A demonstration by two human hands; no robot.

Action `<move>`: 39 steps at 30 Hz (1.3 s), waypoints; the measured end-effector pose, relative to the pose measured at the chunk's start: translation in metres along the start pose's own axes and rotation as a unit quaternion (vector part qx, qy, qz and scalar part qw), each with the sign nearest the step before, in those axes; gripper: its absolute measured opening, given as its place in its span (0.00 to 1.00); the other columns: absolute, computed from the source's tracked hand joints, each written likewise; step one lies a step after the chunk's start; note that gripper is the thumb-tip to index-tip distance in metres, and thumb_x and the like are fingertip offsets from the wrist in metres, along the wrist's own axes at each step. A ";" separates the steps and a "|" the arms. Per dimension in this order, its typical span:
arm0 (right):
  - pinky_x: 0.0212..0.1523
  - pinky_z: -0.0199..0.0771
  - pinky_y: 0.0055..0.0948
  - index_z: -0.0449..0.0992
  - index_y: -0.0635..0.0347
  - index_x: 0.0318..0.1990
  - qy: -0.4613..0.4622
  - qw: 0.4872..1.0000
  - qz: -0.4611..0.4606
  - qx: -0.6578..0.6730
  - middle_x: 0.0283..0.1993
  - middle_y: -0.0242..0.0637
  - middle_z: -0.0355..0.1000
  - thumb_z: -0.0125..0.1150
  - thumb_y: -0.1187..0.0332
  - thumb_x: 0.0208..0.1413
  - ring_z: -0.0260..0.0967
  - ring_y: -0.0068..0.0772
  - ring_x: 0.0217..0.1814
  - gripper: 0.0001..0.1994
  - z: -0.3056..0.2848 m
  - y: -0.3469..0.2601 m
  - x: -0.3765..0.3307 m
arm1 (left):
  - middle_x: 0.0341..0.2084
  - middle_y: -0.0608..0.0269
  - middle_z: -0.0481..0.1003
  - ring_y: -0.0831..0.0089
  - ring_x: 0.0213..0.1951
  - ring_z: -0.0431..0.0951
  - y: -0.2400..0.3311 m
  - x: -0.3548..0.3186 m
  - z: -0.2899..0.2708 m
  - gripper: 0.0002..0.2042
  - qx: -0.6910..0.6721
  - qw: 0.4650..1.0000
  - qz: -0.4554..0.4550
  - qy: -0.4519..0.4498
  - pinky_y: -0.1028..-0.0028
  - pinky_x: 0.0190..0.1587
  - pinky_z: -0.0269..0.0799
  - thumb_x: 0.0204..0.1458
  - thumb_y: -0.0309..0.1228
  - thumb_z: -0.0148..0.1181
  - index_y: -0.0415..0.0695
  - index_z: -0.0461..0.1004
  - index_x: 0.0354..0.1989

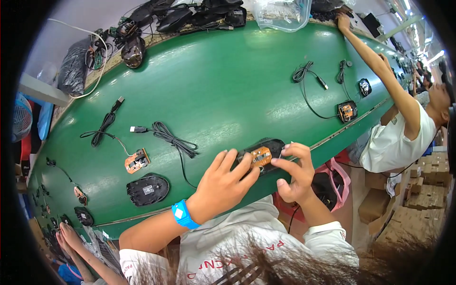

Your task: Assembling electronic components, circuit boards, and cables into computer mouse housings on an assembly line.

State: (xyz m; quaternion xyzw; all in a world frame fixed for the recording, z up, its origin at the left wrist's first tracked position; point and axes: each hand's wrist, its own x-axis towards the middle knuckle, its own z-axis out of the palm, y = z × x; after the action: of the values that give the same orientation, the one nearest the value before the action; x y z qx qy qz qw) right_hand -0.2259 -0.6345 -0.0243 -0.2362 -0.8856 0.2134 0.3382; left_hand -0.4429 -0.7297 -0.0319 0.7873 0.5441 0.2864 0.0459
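Observation:
A black computer mouse base (273,144) with an orange circuit board (261,156) in it is between my hands at the near edge of the green bench. My left hand (222,183) grips its left side, fingers bent over the rim. From the other side, my right hand (297,170) has its bent fingertips on the right end, the index fingertip by the board. The right thumb stands apart from the board. Left of my hands lie a black mouse shell (148,189), a loose circuit board (137,161) with its cable, and a coiled black USB cable (175,138).
The green bench (223,90) curves away left and right. Another mouse base with a board (347,112) lies at right, near a co-worker's arm (380,66). Another person's hands (71,237) are at lower left. Black parts (175,19) and a clear plastic bin (282,14) line the far edge.

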 end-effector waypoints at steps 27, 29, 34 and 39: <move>0.53 0.75 0.46 0.82 0.65 0.42 0.050 0.997 0.046 -0.028 0.46 0.47 0.74 0.61 0.72 0.40 0.73 0.52 0.50 0.17 0.020 -0.018 -0.005 | 0.60 0.46 0.69 0.43 0.60 0.70 -0.011 -0.108 -0.125 0.31 -0.006 0.973 -0.203 0.109 0.51 0.61 0.70 0.42 0.25 0.72 0.45 0.74 0.60; 0.52 0.75 0.46 0.82 0.65 0.42 0.046 0.998 0.042 -0.014 0.45 0.46 0.74 0.61 0.72 0.41 0.73 0.52 0.50 0.17 0.024 -0.019 -0.004 | 0.59 0.47 0.70 0.44 0.59 0.71 -0.020 -0.149 -0.128 0.33 0.004 0.958 -0.258 0.128 0.52 0.61 0.70 0.40 0.25 0.73 0.43 0.74 0.60; 0.52 0.75 0.44 0.81 0.67 0.41 0.032 0.999 0.031 -0.007 0.44 0.45 0.75 0.60 0.76 0.43 0.73 0.49 0.49 0.15 0.026 -0.019 -0.004 | 0.57 0.47 0.73 0.45 0.58 0.73 -0.026 -0.183 -0.111 0.34 -0.008 0.926 -0.344 0.159 0.53 0.61 0.70 0.39 0.25 0.76 0.40 0.73 0.60; 0.49 0.76 0.43 0.81 0.65 0.41 0.011 1.000 -0.004 -0.017 0.43 0.44 0.75 0.60 0.77 0.43 0.74 0.49 0.46 0.14 0.030 -0.025 0.003 | 0.60 0.48 0.71 0.45 0.58 0.73 -0.032 -0.181 -0.101 0.35 -0.032 0.934 -0.327 0.144 0.53 0.61 0.70 0.39 0.27 0.78 0.42 0.72 0.62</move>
State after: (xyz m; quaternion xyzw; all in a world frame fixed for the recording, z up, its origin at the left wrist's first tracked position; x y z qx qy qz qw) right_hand -0.2556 -0.6589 -0.0293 -0.2404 -0.8865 0.1942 0.3445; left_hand -0.5641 -0.9010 -0.0323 0.5146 0.7625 0.3831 0.0838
